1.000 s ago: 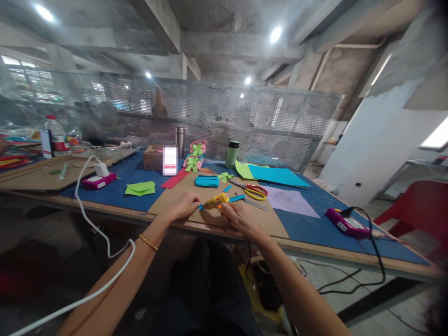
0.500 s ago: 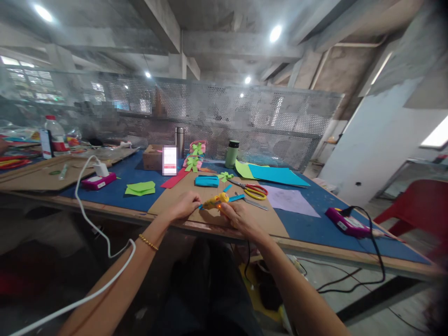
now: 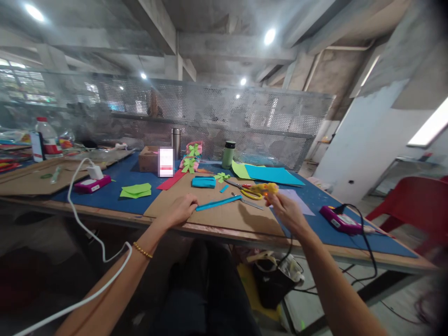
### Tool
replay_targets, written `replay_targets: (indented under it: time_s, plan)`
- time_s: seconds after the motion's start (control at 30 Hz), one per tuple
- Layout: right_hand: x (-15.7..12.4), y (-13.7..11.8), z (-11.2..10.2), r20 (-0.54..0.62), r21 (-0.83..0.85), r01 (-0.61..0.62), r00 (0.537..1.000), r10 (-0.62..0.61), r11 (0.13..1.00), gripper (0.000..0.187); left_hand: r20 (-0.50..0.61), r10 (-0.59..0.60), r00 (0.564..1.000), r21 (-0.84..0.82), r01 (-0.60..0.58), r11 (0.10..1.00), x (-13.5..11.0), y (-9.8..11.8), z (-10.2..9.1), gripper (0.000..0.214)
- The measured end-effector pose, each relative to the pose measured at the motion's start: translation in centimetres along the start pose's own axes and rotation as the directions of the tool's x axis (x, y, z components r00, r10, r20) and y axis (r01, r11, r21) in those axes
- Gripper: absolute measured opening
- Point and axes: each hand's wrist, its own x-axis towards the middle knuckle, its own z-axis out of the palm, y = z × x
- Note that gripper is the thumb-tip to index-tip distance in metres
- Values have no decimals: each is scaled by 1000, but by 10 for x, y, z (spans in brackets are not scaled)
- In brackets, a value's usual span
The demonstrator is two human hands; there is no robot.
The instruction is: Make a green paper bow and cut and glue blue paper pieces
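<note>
My right hand [image 3: 285,210] is closed around a yellow hot glue gun [image 3: 262,188], raised over the right side of the cardboard sheet [image 3: 224,223]. An orange light glows on the gun and its dark cord hangs down behind the table edge. A long blue paper strip [image 3: 219,203] slants across the cardboard. Its left end meets the closed fingers of my left hand [image 3: 182,208], which rests near the front edge. Beyond the strip are a short blue piece [image 3: 224,189], a folded blue bundle [image 3: 203,182] and a green paper flower [image 3: 221,177]. Scissors [image 3: 251,192] and tweezers [image 3: 252,204] lie below the gun's level.
A phone [image 3: 165,162] with a bright screen leans on a cardboard box [image 3: 147,159]. Green [image 3: 136,191], blue [image 3: 275,174] and lilac paper [image 3: 301,201] lie around. Purple power blocks [image 3: 341,220] sit at both sides. A white cable [image 3: 72,198] crosses my left arm. A green flask [image 3: 228,155] stands behind.
My right hand has lifted the glue gun away from the strip and moved right. The whole blue strip now shows, with my left hand still at its left end.
</note>
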Motion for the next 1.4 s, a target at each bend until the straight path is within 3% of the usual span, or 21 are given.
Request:
replay_targets:
  time_s: [0.07, 0.17, 0.23, 0.33, 0.43, 0.5, 0.57, 0.67, 0.73, 0.87, 1.13, 1.27, 1.4]
  plan:
    - [6, 26, -14, -47, -284, -71, 997, 60, 956, 53, -13, 29, 999, 14, -29, 999, -2, 0, 0, 20]
    - [9, 56, -22, -17, -591, -110, 992, 124, 799, 40, -25, 77, 997, 42, -76, 996, -5, 2, 0, 19]
    - [7, 70, -22, 60, -693, -64, 987, 147, 718, 37, -21, 90, 996, 64, -88, 994, -6, 4, -1, 21]
    - [2, 76, -20, 147, -745, 20, 980, 136, 667, 35, -6, 89, 996, 97, -88, 991, -6, 7, 0, 23]
    - [1, 57, -15, 66, -737, 57, 998, -12, 674, 32, 14, 90, 996, 154, -91, 984, -7, 10, 1, 23]
    - [4, 33, -4, 42, -658, 193, 975, -219, 728, 29, 30, 86, 996, 194, -90, 977, -8, 12, 0, 24]
    - [10, 6, 15, 113, -503, 407, 905, -409, 762, 34, 46, 76, 996, 225, -85, 971, -8, 14, 0, 24]
    - [18, -27, 51, 195, -344, 605, 794, -575, 718, 40, 69, 61, 996, 276, -78, 958, -9, 18, -2, 25]
    - [20, -37, 71, 238, -311, 647, 762, -602, 696, 38, 83, 63, 995, 303, -85, 949, -10, 21, -3, 27]
    - [19, -36, 88, 272, -276, 646, 762, -587, 711, 25, 90, 67, 994, 318, -93, 944, -11, 24, -3, 28]
    - [14, -35, 82, 365, -224, 647, 749, -553, 729, 22, 89, 65, 994, 419, -96, 903, -11, 34, -2, 29]
    - [13, -38, 82, 372, -226, 643, 751, -545, 732, 25, 66, 155, 986, 471, -168, 866, -5, 44, 6, 32]
    - [13, -36, 83, 363, -244, 646, 752, -550, 723, 30, 112, 246, 963, 463, -269, 844, -1, 49, 12, 35]
